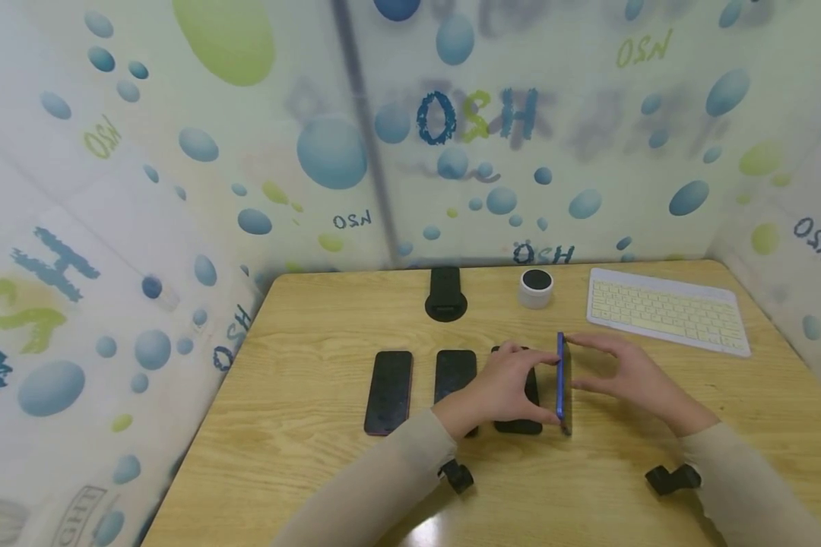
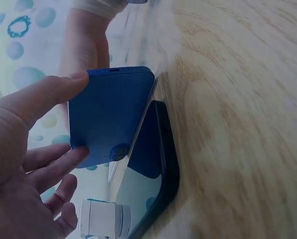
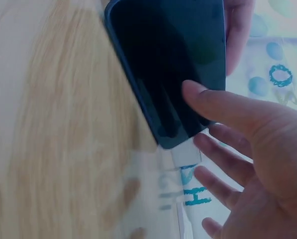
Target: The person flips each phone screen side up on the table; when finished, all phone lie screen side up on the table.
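Note:
A blue smartphone (image 1: 560, 376) is up on its long edge at the table; whether it touches the wood is unclear. My left hand (image 1: 502, 385) holds it by its ends, thumb at the charging-port end and fingers by the camera end. In the left wrist view its blue back (image 2: 111, 112) shows. On the other side, my right hand (image 1: 632, 376) has its thumb over the dark screen (image 3: 173, 55), fingers extended near the far end. A black phone (image 1: 518, 427) lies flat under my left hand. Beside it lies another dark phone (image 1: 455, 368), partly covered by that hand.
A third flat phone (image 1: 388, 393) lies farther left. Behind are a black stand (image 1: 445, 292), a white cylinder with a dark top (image 1: 536, 289) and a white keyboard (image 1: 668, 311). Patterned walls (image 1: 410, 190) border the wooden table (image 1: 301, 395).

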### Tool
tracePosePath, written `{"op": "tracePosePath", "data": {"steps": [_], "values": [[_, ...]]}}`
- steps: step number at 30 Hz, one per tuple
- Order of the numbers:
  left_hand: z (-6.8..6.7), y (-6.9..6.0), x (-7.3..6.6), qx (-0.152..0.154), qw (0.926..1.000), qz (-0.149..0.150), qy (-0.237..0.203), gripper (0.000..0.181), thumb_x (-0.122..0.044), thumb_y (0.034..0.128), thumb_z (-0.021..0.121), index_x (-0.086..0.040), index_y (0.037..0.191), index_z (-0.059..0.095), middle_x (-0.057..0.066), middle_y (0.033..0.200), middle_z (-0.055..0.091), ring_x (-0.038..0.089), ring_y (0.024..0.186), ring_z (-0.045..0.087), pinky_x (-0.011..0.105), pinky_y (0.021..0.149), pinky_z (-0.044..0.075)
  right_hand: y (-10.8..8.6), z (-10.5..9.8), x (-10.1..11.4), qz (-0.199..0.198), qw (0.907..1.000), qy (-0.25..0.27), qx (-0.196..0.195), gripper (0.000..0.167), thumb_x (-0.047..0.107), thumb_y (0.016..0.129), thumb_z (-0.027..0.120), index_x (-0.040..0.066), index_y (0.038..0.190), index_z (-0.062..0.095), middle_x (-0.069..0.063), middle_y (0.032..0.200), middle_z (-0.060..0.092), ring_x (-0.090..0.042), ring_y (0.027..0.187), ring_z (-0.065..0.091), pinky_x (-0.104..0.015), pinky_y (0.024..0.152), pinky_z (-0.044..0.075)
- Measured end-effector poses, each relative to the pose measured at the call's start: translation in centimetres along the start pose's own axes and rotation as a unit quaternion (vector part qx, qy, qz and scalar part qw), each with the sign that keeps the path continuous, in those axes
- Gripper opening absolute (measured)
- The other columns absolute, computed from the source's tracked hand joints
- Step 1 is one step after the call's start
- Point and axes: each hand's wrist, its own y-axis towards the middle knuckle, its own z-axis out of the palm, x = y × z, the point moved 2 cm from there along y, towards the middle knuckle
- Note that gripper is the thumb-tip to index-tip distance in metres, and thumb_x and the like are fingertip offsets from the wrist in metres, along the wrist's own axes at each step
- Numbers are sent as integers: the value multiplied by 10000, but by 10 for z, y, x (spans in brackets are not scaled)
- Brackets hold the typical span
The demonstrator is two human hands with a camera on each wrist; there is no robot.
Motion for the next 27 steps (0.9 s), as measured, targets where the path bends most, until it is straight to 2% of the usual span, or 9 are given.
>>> {"op": "tracePosePath", "data": {"steps": [6,10,15,20,27], "values": [[-1,-5,4,-17,10000,-1,22,872,-533,767,883,-261,1515,527,-134,1469,595,118,1194,457,258,985,425,-1,1,-11,304,9981,-260,472,687,184,776,914,73,1395,637,-188,1399,648,-471,1327,541,-673,1071,390],[1,-7,5,-76,9998,-120,170,849,-530,767,884,-262,1499,547,-128,1437,617,112,1167,458,276,970,403,-2,3,-17,378,9968,-363,609,692,182,775,911,81,1401,633,-196,1412,636,-477,1337,531,-678,1078,384],[10,-4,3,-135,9977,-381,541,839,-561,750,884,-283,1476,567,-157,1391,636,105,1165,469,306,957,368,-5,0,-20,395,9964,-393,638,692,171,773,910,92,1403,635,-205,1426,621,-479,1339,526,-676,1069,391],[23,-2,1,-174,9955,-629,684,849,-571,721,901,-274,1452,589,-168,1367,647,100,1131,449,306,933,350,-7,-4,-23,343,9956,-501,719,676,151,780,901,67,1398,641,-182,1431,624,-449,1340,538,-646,1068,411],[34,2,-8,-127,9865,-909,1353,880,-626,693,892,-273,1438,585,-155,1358,650,98,1069,429,297,871,330,-7,-10,-24,135,9942,-664,838,661,162,779,907,27,1375,654,-182,1442,615,-461,1340,533,-646,1063,409]]}}
